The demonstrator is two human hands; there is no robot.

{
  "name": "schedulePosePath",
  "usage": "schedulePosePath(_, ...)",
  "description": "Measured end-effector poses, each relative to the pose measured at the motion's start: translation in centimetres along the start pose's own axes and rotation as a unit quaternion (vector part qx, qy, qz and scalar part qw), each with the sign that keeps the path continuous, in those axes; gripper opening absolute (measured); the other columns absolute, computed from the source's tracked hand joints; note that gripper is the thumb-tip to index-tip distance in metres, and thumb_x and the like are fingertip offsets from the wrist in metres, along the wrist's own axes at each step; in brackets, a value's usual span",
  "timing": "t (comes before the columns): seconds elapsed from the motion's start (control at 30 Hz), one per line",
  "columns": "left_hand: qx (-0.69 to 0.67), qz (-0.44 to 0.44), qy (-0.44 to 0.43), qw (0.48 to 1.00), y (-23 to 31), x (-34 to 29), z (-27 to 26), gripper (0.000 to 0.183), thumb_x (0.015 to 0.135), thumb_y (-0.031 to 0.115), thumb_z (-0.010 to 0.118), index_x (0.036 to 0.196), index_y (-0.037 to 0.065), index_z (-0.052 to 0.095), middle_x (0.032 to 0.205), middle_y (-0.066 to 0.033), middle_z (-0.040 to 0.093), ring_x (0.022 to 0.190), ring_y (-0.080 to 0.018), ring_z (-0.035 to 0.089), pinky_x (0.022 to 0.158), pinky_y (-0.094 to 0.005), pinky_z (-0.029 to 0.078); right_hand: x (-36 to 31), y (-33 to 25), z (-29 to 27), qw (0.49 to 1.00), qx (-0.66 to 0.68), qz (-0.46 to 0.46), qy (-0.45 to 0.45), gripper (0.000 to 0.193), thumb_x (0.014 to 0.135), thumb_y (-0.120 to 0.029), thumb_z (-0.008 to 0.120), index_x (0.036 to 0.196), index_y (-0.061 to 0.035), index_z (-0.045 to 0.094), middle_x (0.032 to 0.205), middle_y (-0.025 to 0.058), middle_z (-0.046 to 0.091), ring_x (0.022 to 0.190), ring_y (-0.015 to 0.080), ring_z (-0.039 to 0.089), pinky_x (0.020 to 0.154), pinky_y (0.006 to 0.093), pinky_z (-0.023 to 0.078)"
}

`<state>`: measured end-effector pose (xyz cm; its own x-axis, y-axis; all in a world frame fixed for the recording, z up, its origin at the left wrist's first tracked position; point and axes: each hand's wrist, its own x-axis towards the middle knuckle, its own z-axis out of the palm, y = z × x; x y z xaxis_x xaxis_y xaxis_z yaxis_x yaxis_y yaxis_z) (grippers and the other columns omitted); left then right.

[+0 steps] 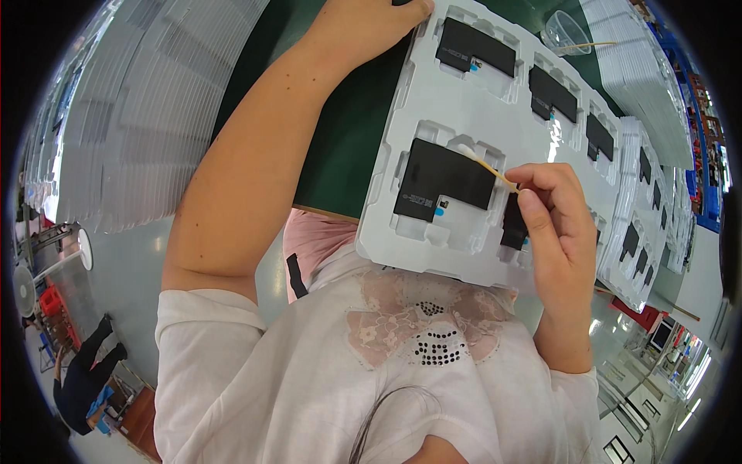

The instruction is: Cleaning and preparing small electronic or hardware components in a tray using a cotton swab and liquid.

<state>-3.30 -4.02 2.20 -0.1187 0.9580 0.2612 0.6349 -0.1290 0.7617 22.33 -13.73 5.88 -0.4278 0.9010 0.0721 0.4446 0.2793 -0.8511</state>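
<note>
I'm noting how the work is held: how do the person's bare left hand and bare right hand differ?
The left hand is at the upper-left edge of the white moulded plastic tray, while the right hand pinches a thin yellowish cotton-tipped swab over it. The left hand is partly cut off by the picture's top edge; the right hand lies well inside the picture. Both are ungloved.

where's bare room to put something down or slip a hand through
The barest patch is green tabletop between the left forearm and the white tray; another green strip shows between that forearm and the left stack of trays. It is crowded on the right: the right hand holds a cotton swab over the tray, with the clear cup and right stack beyond.
</note>
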Motion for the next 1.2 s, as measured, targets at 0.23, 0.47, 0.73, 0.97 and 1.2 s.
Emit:
schedulePosePath(0.23,0.009,-0.011,-0.006,1.0,0.0,0.0,0.0,0.031,0.087,0.022,0.062,0.101,-0.005,0.066,0.1,-0.0207,0.063,0.094,-0.0309,0.061,0.085,-0.0362,0.047,-0.2,-0.3,0.4,0.998,-0.046,-0.028,-0.017,0.016,0.089,0.004,0.055,0.101,-0.0017,0.063,0.091,0.0055,0.048,0.073,0.0133,0.048,0.062,0.0234,0.039)
schedulePosePath(0.47,0.008,-0.01,-0.01,1.0,0.2,0.0,0.0,0.031,0.087,0.022,0.062,0.102,-0.005,0.066,0.099,-0.0205,0.063,0.094,-0.0304,0.061,0.086,-0.036,0.047,0.1,0.0,0.7,0.987,-0.129,-0.094,0.024,0.014,0.089,0.004,0.055,0.099,-0.0015,0.064,0.091,0.0068,0.048,0.072,0.0151,0.05,0.06,0.0242,0.04)
schedulePosePath(0.73,0.028,-0.013,-0.008,1.0,-4.2,0.1,0.7,0.034,0.09,0.037,0.064,0.107,0.008,0.07,0.099,-0.0048,0.069,0.095,-0.0159,0.064,0.087,-0.0282,0.047,-0.3,0.6,-0.5,0.999,-0.023,-0.033,0.028,0.014,0.09,0.001,0.056,0.101,-0.0023,0.065,0.094,0.0035,0.048,0.074,0.0092,0.048,0.062,0.02,0.037)
schedulePosePath(0.97,-0.019,-0.035,-0.02,0.999,0.3,0.2,0.0,0.027,0.089,0.019,0.063,0.103,-0.004,0.065,0.097,-0.0146,0.065,0.09,-0.023,0.062,0.082,-0.032,0.048,-1.6,1.2,-3.2,0.998,-0.033,-0.025,0.04,0.014,0.087,0.004,0.059,0.098,-0.0011,0.067,0.091,0.0032,0.052,0.072,0.0082,0.048,0.06,0.0201,0.037)
schedulePosePath(1.2,-0.031,-0.01,0.009,0.999,-0.2,-0.1,0.3,0.022,0.09,0.017,0.064,0.098,-0.002,0.066,0.089,-0.008,0.064,0.083,-0.0162,0.06,0.077,-0.0278,0.047,-2.8,2.4,-4.5,0.988,-0.121,-0.036,0.086,0.014,0.085,0.005,0.06,0.096,-0.0006,0.068,0.085,0.005,0.053,0.069,0.0122,0.049,0.058,0.0237,0.038)
